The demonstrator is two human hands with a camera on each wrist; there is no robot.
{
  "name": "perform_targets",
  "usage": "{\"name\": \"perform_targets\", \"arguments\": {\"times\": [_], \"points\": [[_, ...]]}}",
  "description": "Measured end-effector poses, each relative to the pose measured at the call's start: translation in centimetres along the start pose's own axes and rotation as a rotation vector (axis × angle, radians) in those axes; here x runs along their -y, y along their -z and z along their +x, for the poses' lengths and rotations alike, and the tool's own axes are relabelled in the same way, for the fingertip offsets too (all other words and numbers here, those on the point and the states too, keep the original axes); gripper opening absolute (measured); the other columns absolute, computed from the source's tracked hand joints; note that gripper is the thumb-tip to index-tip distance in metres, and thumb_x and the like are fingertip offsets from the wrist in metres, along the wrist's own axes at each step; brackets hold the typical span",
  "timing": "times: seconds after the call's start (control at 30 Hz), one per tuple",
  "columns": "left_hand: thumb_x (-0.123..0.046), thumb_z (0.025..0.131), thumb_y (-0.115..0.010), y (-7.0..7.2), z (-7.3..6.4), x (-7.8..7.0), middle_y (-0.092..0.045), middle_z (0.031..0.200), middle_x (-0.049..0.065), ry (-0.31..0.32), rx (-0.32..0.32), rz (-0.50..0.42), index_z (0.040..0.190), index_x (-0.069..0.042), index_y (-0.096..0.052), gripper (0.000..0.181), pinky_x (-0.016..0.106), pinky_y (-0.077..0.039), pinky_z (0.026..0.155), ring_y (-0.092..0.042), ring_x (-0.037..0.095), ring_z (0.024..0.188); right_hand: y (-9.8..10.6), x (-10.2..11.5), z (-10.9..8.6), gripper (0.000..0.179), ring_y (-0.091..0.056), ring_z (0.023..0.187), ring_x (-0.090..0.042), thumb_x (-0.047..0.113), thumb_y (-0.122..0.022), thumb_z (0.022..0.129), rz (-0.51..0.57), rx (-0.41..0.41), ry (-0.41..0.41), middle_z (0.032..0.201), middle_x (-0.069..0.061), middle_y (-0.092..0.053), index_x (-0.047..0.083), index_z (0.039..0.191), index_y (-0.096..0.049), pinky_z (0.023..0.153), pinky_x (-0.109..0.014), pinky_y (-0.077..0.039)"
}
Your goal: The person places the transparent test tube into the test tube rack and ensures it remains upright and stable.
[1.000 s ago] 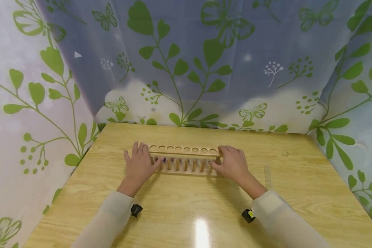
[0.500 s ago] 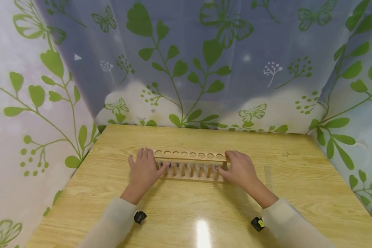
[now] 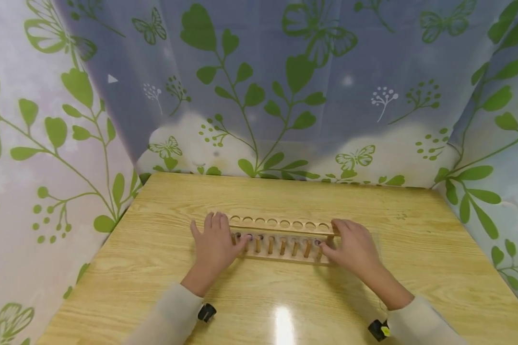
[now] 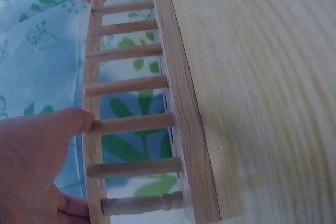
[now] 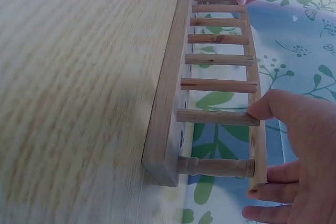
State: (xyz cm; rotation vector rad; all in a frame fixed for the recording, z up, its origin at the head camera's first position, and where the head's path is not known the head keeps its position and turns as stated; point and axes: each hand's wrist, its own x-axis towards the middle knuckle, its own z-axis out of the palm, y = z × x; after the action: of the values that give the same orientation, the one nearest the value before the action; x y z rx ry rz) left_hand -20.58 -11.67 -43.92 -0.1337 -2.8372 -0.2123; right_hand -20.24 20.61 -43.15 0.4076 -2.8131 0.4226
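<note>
Head view. A wooden rack (image 3: 282, 231) stands on a wood-grained desk (image 3: 177, 191), its length running across the person's view. The upper board (image 3: 259, 228) is pierced by a row of round holes; slender pegs (image 3: 282, 246) join the front of the rack above its base (image 3: 285, 259), and small dark rings (image 3: 261, 237) show among them. The left hand (image 3: 213, 242) grips the left end of the rack, thumb toward the front; the right hand (image 3: 356, 247) grips the right end in like fashion. Nearer the person than the rack are two pale sleeves (image 3: 168, 311) and, beside them, two black devices (image 3: 206, 312). Beyond the rack hangs a cloth (image 3: 259, 96) printed with green leaves and butterflies.

Left wrist view. The left thumb (image 4: 79, 120) presses at a peg's end on the rack's upper board, with other fingers of that hand past the board's far side. A turned post (image 4: 142, 203) closes the near end of the rack; part of the right hand appears at the far end.

Right wrist view. The right thumb (image 5: 268, 106) touches a peg near the matching post (image 5: 218, 167), fingers lying about the rack's end.
</note>
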Motion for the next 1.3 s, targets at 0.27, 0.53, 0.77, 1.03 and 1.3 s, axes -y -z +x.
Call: {"name": "perform_targets", "arguments": {"times": [0.27, 0.53, 0.77, 1.03, 1.3], "points": [[-0.066, 0.083, -0.062, -0.2, -0.9, -1.3, -0.056, 0.130, 0.022, -0.033, -0.082, -0.008, 0.124, 0.005, -0.054, 0.083, 0.076, -0.023, 0.099, -0.044, 0.039, 0.128, 0.7, -0.6, -1.2, 0.052, -0.061, 0.100, -0.038, 0.032, -0.072, 0.081, 0.024, -0.015, -0.022, 0.108, -0.016, -0.066, -0.003, 0.118, -0.061, 0.086, -0.057, -0.046], [-0.069, 0.083, -0.059, -0.1, -1.3, -1.7, -0.054, 0.134, 0.022, -0.023, -0.051, 0.011, 0.128, 0.005, -0.052, 0.086, 0.075, -0.021, 0.100, -0.042, 0.039, 0.130, 1.2, -0.4, -1.7, 0.056, -0.059, 0.104, -0.041, 0.031, -0.072, 0.081, 0.021, 0.017, -0.043, 0.113, -0.021, -0.064, -0.005, 0.122, -0.059, 0.089, -0.061, -0.043], [-0.067, 0.084, -0.060, -0.1, -1.5, -1.9, -0.054, 0.134, 0.022, -0.032, -0.059, 0.001, 0.127, 0.004, -0.053, 0.084, 0.076, -0.020, 0.100, -0.042, 0.039, 0.130, 0.8, -0.6, -1.9, 0.060, -0.058, 0.104, -0.042, 0.030, -0.071, 0.082, 0.032, 0.018, -0.053, 0.115, -0.024, -0.062, -0.007, 0.126, -0.056, 0.091, -0.062, -0.041], [-0.066, 0.084, -0.061, -0.3, -1.5, -2.0, -0.054, 0.133, 0.021, -0.031, -0.063, -0.007, 0.127, 0.004, -0.052, 0.083, 0.075, -0.020, 0.100, -0.042, 0.040, 0.129, 1.0, -0.6, -2.1, 0.060, -0.056, 0.107, -0.045, 0.030, -0.069, 0.083, 0.035, 0.034, -0.059, 0.119, -0.026, -0.060, -0.008, 0.127, -0.054, 0.092, -0.062, -0.041], [-0.069, 0.082, -0.060, 0.2, -1.3, -2.0, -0.053, 0.135, 0.020, -0.015, -0.030, -0.018, 0.130, 0.003, -0.051, 0.087, 0.076, -0.019, 0.101, -0.042, 0.039, 0.130, 1.3, -0.5, -2.1, 0.061, -0.054, 0.112, -0.045, 0.030, -0.071, 0.084, 0.030, 0.046, -0.038, 0.123, -0.026, -0.058, -0.009, 0.128, -0.053, 0.092, -0.062, -0.042]]}}
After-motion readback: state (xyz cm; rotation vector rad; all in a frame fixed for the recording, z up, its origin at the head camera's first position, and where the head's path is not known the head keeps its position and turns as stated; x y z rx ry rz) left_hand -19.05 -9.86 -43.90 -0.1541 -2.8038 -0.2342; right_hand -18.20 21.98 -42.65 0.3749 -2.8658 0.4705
